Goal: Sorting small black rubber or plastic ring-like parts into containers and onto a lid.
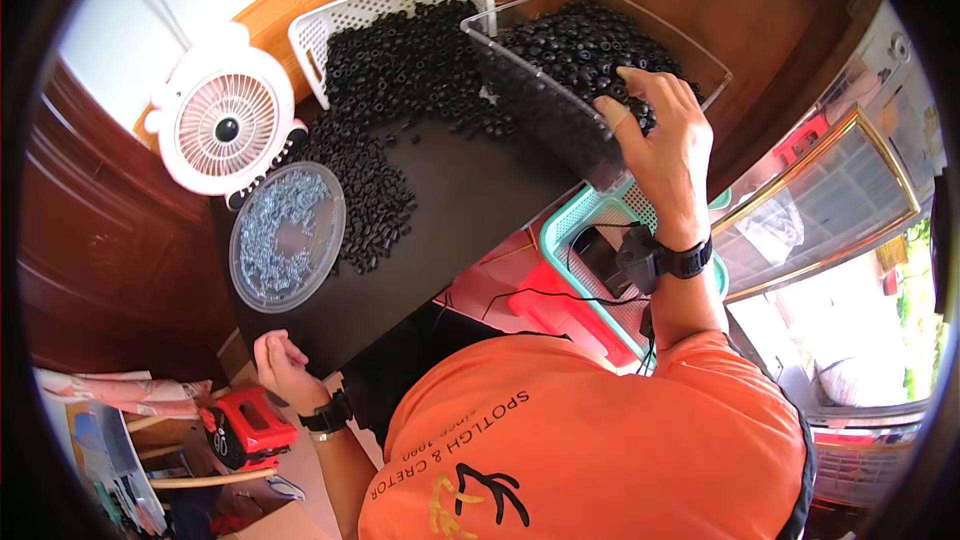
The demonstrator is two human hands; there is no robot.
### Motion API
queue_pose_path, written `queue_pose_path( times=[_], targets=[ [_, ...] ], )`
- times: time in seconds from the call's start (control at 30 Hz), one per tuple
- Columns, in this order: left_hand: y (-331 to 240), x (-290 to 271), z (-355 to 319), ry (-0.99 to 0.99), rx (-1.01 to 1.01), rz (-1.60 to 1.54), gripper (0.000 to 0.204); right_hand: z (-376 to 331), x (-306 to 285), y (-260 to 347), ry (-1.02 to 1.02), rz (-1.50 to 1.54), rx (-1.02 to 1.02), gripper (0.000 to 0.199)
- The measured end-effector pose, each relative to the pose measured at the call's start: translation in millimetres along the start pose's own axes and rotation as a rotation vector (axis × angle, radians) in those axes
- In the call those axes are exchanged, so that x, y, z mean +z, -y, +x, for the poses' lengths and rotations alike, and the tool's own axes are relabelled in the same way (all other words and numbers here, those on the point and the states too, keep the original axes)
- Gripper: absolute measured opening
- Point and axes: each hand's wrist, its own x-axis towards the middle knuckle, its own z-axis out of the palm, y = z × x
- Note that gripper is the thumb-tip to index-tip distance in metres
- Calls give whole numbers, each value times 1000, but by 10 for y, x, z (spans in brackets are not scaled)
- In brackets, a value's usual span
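Note:
My right hand [668, 145] reaches over the near rim of a clear plastic bin [545, 95]. Its thumb and index finger are apart, just above the small black ring-like parts [590, 45] heaped inside; no part shows between them. Low on the left, at the edge of the dark table [470, 180], my left hand [283, 365] is closed with its fingers curled in. Whatever it may hold is hidden. Nearest to it lies a round clear tray [333, 265] of small shiny bluish pieces [275, 225]. More loose black parts [375, 200] spread across the table beside that tray.
A white perforated basket [310, 50] spills black parts at the back. A white fan [227, 125] stands at the left. Below the table's right side are a turquoise basket [560, 230] and a red container [560, 310], with a black cable [530, 292]. A red device [250, 428] sits low left.

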Motion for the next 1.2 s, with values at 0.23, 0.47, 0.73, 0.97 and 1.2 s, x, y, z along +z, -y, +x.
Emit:
queue_pose_path(
  times=[0.23, 0.47, 0.73, 0.97, 1.2],
  targets=[
    [-27, 36, -23, -80, 43, 112, 17, -324, 183, 53, -150, 654, -395, 12],
    [-123, 118, -90, -178, 31, 295, 24, -965, 1102, 682, 480, 944, -314, 17],
    [-145, 164, -122, -212, 43, 415, 24, -974, 1262, 661, 723, 1104, -37, 12],
    [-160, 202, -94, -152, 27, 381, 25, -951, 1298, 635, 771, 1099, -13, 11],
    [-128, 157, -86, -104, 41, 304, 25, -964, 1309, 668, 744, 1070, -18, 12]
  ],
)
